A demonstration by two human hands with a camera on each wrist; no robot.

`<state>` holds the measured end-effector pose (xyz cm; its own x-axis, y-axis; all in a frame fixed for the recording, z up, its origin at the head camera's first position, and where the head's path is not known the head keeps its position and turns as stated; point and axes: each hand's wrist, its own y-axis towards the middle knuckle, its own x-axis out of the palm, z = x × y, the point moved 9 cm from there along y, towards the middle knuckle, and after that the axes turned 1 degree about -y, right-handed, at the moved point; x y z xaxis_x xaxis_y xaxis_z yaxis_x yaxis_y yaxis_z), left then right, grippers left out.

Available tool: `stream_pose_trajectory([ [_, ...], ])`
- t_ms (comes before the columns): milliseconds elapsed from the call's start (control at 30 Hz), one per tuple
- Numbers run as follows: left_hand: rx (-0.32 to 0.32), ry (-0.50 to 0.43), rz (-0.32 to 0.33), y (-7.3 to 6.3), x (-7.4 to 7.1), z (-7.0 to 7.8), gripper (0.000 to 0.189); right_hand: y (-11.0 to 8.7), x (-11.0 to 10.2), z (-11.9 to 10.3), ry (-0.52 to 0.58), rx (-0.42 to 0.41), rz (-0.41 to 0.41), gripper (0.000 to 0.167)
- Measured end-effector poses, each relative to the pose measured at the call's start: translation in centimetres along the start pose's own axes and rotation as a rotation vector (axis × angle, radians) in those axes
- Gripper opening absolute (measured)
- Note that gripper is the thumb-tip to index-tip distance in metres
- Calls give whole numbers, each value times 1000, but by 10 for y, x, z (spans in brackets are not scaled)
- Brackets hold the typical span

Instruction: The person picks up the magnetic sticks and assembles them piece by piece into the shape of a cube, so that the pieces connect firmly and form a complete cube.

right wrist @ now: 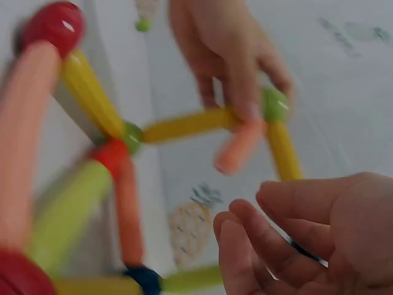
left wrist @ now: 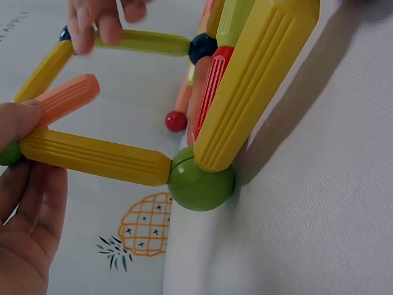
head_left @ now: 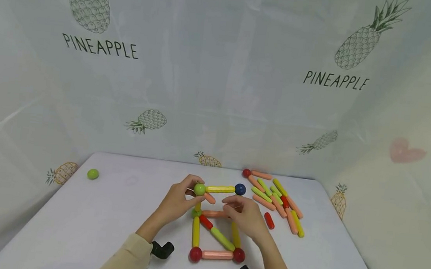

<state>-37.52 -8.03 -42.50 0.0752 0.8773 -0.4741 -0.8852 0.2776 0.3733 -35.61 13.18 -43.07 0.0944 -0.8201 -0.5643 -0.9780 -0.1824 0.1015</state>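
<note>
A frame of coloured rods and balls stands on the table, with a square base and an upright part at its back. My left hand [head_left: 178, 196] pinches the upper green ball [head_left: 200, 189], thumb against the orange rod [left wrist: 69, 98] that juts from beside it. From that ball a yellow rod [head_left: 219, 189] runs to a dark blue ball [head_left: 240, 189]; another yellow rod [left wrist: 98, 157] drops to the lower green ball [left wrist: 201, 179]. My right hand [head_left: 246, 216], fingers loosely bent and holding nothing, hovers by the frame's right side. Two red balls [head_left: 195, 254] form the near corners.
A diagonal red rod [head_left: 206, 221] and lime rod [head_left: 222, 239] cross the base. Loose rods [head_left: 278, 205] in orange, lime, yellow and red lie at the back right, near a red ball [head_left: 247, 173]. A single green ball [head_left: 92, 174] sits far left. A pineapple-print curtain [head_left: 220, 87] hangs behind.
</note>
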Motion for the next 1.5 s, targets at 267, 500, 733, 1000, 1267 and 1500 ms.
stream_pose_trajectory([
  [267,-5,45,11,1,2,-1,42,-9,-80,45,-272,59,117,15],
  [500,-2,34,10,-1,1,-1,40,-8,-107,86,-437,8,179,21],
  [733,-11,22,7,-4,-1,1,42,3,-100,95,-525,-119,253,32],
  [1000,-11,13,6,-3,-2,1,43,14,-77,106,-611,-58,179,35],
  [1267,-14,25,-3,-3,-1,1,43,12,-78,108,-644,-18,147,19],
  [1500,-19,24,4,-3,-1,3,42,13,-74,106,-621,-7,114,16],
])
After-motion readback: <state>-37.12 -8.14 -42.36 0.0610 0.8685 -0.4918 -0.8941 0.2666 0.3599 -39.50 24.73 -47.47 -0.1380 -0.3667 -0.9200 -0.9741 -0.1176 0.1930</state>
